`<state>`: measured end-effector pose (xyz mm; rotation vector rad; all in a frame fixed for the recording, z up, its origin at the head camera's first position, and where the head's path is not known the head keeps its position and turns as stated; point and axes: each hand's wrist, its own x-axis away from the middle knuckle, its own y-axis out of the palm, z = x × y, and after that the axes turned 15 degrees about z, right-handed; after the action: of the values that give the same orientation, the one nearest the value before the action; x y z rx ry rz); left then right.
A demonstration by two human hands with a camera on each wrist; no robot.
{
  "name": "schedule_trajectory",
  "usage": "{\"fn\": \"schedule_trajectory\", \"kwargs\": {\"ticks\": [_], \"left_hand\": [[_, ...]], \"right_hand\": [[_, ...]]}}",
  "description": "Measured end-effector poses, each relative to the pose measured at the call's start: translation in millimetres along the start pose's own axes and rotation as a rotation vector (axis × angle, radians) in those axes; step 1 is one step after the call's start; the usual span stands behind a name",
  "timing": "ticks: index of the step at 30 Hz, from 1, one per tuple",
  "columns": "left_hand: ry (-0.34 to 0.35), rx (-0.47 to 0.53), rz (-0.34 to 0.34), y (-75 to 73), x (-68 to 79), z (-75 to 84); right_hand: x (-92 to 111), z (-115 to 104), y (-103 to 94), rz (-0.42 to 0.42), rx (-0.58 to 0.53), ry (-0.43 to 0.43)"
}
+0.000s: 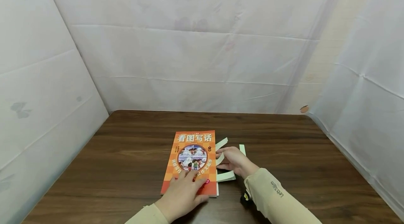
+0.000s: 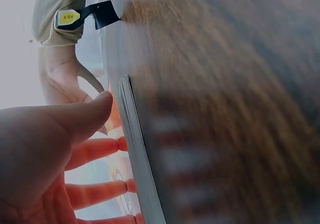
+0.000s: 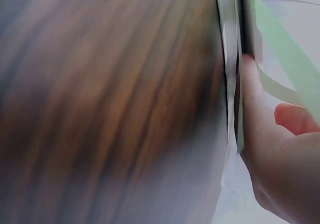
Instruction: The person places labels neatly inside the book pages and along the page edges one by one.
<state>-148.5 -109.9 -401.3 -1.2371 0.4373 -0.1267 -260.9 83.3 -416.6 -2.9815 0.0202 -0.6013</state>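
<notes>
An orange book (image 1: 195,178) with a round cartoon picture and Chinese lettering on its cover lies closed on the table. My left hand (image 1: 182,193) rests on the lower cover with fingers spread; the left wrist view shows its thumb (image 2: 95,115) close by the book's edge. Pale green paper strips (image 1: 225,176) stick out along the right side. Among these strips is my right hand (image 1: 235,161), its fingers reaching to the page edge. In the right wrist view, a fairly straight finger (image 3: 251,84) touches the book's edge beside a green strip (image 3: 285,44). Other right fingers are partly hidden.
The dark wood-grain table (image 1: 132,140) extends around the book. White cloth (image 1: 189,59) hangs behind it and at both sides. A black band with a yellow-faced device (image 2: 68,18) is on the right wrist, at the cream sleeve.
</notes>
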Motion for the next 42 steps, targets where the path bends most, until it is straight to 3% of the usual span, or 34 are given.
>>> {"fn": "schedule_trajectory", "kwargs": {"ticks": [9,15,21,25,30,35,38,42], "left_hand": [[0.016,-0.036,-0.001,1.0,-2.7,1.6],[0.038,-0.061,0.036,0.3,-8.1,0.6],[0.028,-0.025,0.025,-4.6,-19.2,-5.6],[0.011,-0.008,0.046,-15.1,-32.6,-14.4],[0.002,-0.045,0.136,-42.1,-52.2,-29.8],[0.029,-0.138,0.275,-76.4,-66.1,-43.8],[0.046,-0.188,0.359,-93.0,-71.1,-51.1],[0.021,-0.200,0.419,-107.0,-69.5,-60.4]], "right_hand": [[2.3,-5.8,-18.5,0.084,-0.016,-0.017],[2.8,-11.6,-36.8,0.087,0.022,-0.076],[1.3,-22.2,-53.5,0.091,-0.017,-0.115],[1.5,-38.5,-68.1,0.110,-0.063,-0.150],[8.8,-68.3,-91.9,0.188,-0.056,-0.267],[21.2,-92.6,-115.3,0.317,0.124,-0.447],[29.2,-99.2,-127.5,0.402,0.325,-0.578],[36.8,-99.7,-136.5,0.497,0.573,-0.726]]}}
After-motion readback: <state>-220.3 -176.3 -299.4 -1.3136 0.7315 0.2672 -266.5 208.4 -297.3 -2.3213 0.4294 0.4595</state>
